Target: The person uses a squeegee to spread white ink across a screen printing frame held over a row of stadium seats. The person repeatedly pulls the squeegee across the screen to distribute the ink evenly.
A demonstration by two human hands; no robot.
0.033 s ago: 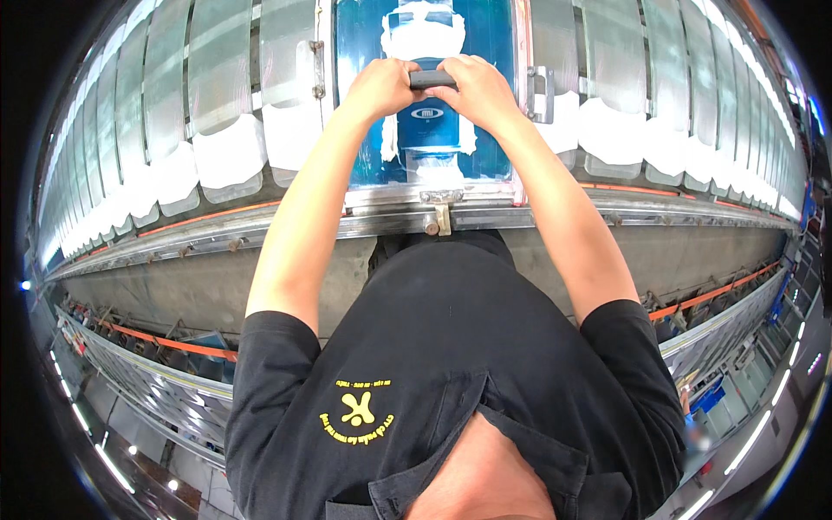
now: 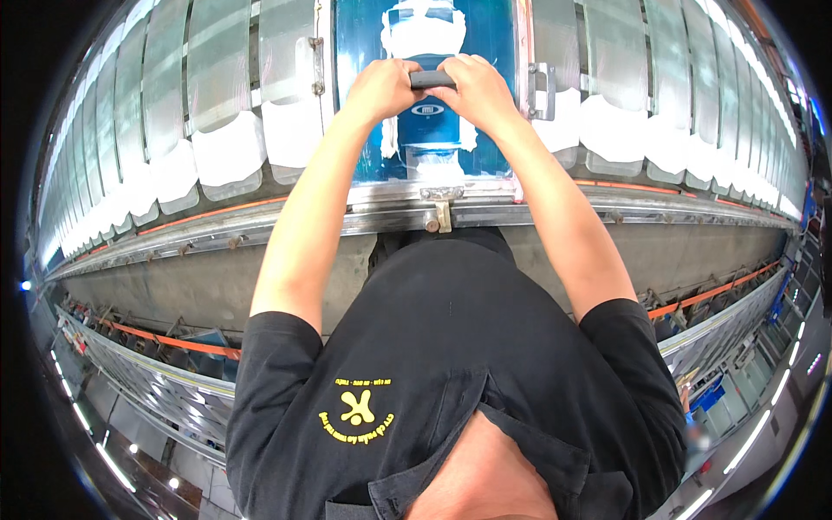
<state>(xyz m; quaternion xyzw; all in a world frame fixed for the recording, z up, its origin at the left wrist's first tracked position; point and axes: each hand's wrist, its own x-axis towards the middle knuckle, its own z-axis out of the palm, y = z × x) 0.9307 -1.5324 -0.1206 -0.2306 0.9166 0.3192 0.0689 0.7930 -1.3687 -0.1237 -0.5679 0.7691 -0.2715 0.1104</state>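
Observation:
A dark grey squeegee (image 2: 432, 80) with a bar-like grip lies across a blue printing screen (image 2: 496, 143) at the top centre. My left hand (image 2: 381, 89) is closed round its left end, and my right hand (image 2: 475, 91) grips the right end with the thumb on the near side. White ink (image 2: 423, 36) is smeared on the screen just beyond the squeegee, with thinner white streaks down both sides of the middle panel. A small pale oval design shows below my hands. The squeegee's blade is hidden.
A metal rail (image 2: 347, 224) runs along the table's near edge, with a bracket (image 2: 443, 217) at the screen. Rows of pallets bearing white fabric pieces (image 2: 227, 143) stretch left and right. A metal handle (image 2: 542, 91) sits at the screen's right side. Another long table (image 2: 173, 381) stands behind me.

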